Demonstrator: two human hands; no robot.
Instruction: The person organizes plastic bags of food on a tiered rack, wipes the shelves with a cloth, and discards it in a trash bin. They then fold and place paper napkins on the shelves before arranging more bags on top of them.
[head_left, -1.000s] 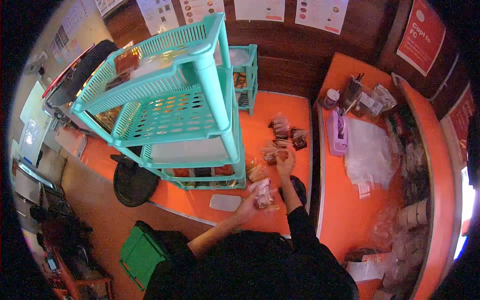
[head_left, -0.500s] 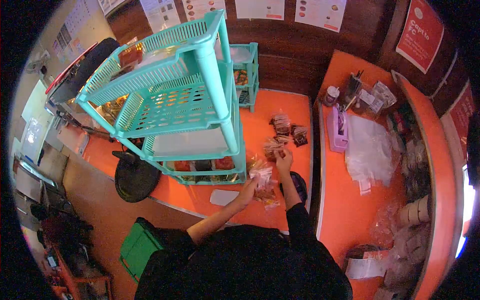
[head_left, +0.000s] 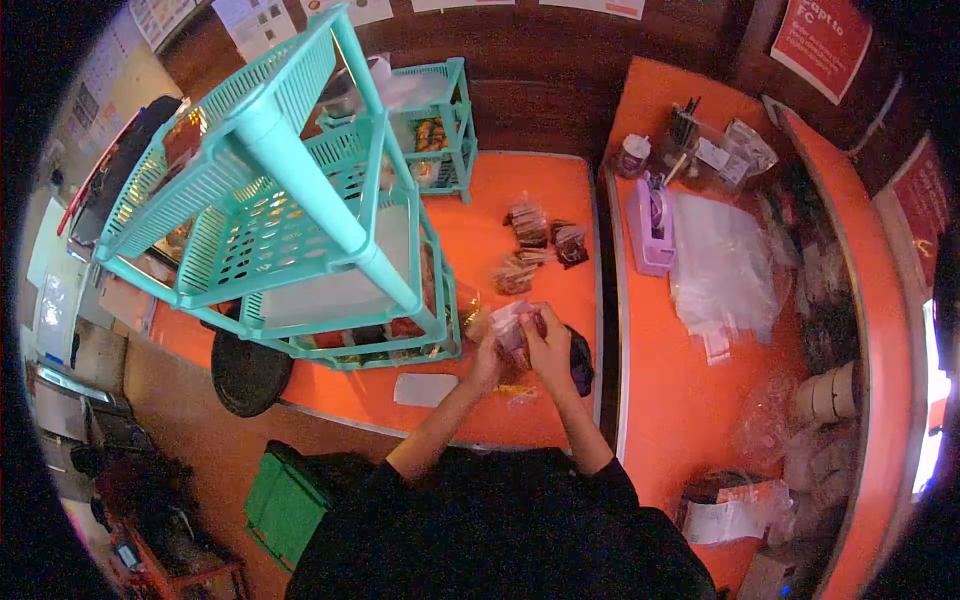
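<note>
My left hand (head_left: 486,364) is closed on a small clear plastic bag (head_left: 507,322) above the orange table. Against the bag's other side, my right hand (head_left: 549,350) has its fingers pressed together; whether a sachet is also pinched there is hidden. Just beyond my hands lie small piles of sachets: a bundle with dark contents (head_left: 528,224), a darker pile (head_left: 569,244) and a brownish pile (head_left: 513,273). Below my hands a yellowish packet (head_left: 515,389) rests on the table.
A turquoise tiered rack (head_left: 330,240) stands close at the left, with a smaller rack (head_left: 440,130) behind. A white flat piece (head_left: 426,389) lies near the front edge. On the right counter are a purple tape dispenser (head_left: 655,226) and plastic bags (head_left: 722,265).
My right hand has come back from the sachet piles to the plastic bag beside my left hand. The bag has lifted slightly, and the whole view has shifted.
</note>
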